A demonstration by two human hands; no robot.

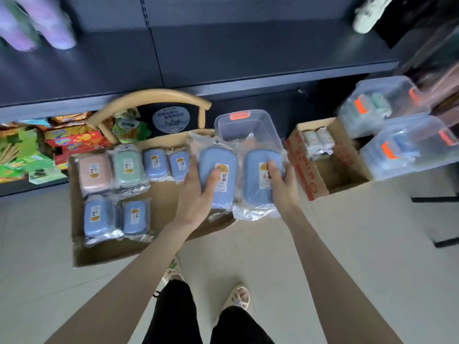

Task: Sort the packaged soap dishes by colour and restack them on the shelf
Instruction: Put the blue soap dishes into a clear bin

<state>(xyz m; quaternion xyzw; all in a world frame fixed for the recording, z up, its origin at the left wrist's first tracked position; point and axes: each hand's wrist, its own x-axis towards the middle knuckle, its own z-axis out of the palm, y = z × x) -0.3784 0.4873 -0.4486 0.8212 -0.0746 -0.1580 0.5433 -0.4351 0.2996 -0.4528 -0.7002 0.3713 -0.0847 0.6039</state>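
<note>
My left hand (198,194) grips a blue packaged soap dish (218,167), thumb on its front. My right hand (282,187) holds a second blue packaged soap dish (258,180) beside it. Both are lifted above a flat piece of cardboard (161,219) on the floor. On that cardboard lie a pink dish (94,175), a green dish (128,166), two blue dishes (155,162) at the back and two more blue dishes (95,217) at the front left. The dark shelf (223,55) above is bare in the middle.
An empty clear plastic box (248,127) stands behind my hands. A cardboard carton (320,165) with small packs sits right, clear lidded bins (407,147) beyond it. Snack packets (37,150) fill the lower shelf left. A wooden chair back (149,100) curves behind the cardboard.
</note>
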